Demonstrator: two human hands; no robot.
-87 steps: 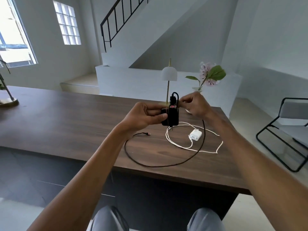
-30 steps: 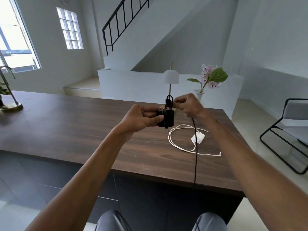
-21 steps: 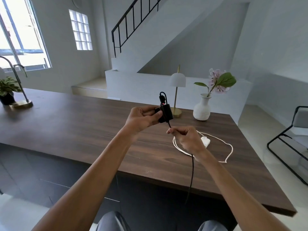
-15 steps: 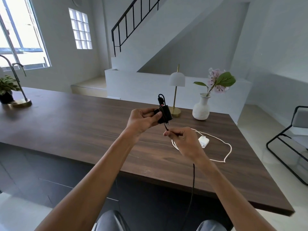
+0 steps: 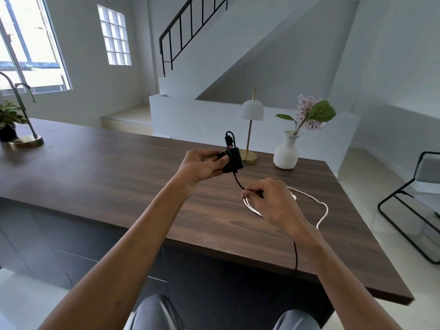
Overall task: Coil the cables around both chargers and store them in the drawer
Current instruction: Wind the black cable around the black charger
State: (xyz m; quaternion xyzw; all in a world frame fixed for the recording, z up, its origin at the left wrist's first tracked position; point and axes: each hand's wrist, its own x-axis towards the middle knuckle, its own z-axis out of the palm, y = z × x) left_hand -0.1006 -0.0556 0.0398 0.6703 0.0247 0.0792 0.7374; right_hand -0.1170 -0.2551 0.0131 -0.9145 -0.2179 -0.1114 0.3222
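My left hand (image 5: 202,166) grips the black charger (image 5: 234,159) above the dark wooden table (image 5: 107,177), with cable turns wound on it and a plug loop sticking up. Its black cable (image 5: 239,184) runs down from the charger into my right hand (image 5: 271,201), which pinches it; the loose end hangs past my wrist over the table's front edge (image 5: 296,256). The white charger is mostly hidden behind my right hand, and its white cable (image 5: 321,208) lies looped on the table. Dark drawer fronts (image 5: 71,256) sit under the table.
A white dome lamp on a brass base (image 5: 250,129) and a white vase with a pink flower (image 5: 287,151) stand at the table's far side. A potted plant (image 5: 8,122) and a brass stand (image 5: 26,139) are far left. A black-framed chair (image 5: 419,206) is on the right.
My right hand came down from beside the charger to below it, drawing the black cable with it. The cable's slack left the tabletop and now hangs over the front edge.
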